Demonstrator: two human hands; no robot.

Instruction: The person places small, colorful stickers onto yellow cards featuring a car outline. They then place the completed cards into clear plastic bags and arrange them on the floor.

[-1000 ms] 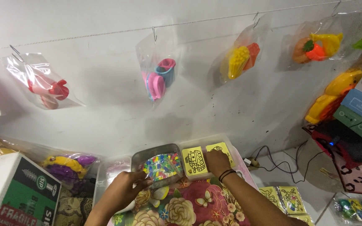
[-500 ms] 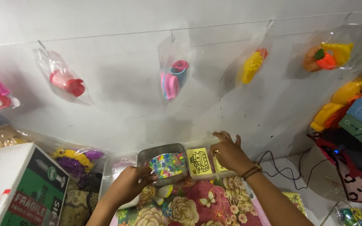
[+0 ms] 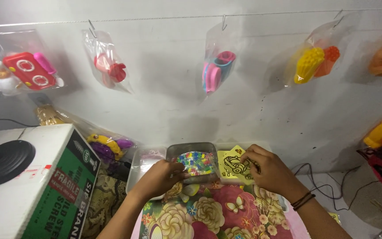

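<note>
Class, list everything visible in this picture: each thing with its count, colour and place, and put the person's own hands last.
Hanging toy bags: at least five, clear with bright toys, along the wall line.
Cardboard box: one, white and green, left.
Black round base: one, on the box.
Metal tray: one, grey, centre.
Bead packet: one, multicoloured, in the tray.
Yellow card: one, black drawing, right of the tray.
Floral cloth: one, pink, foreground.
Left hand: on the bead packet.
Right hand: on the yellow card.
</note>
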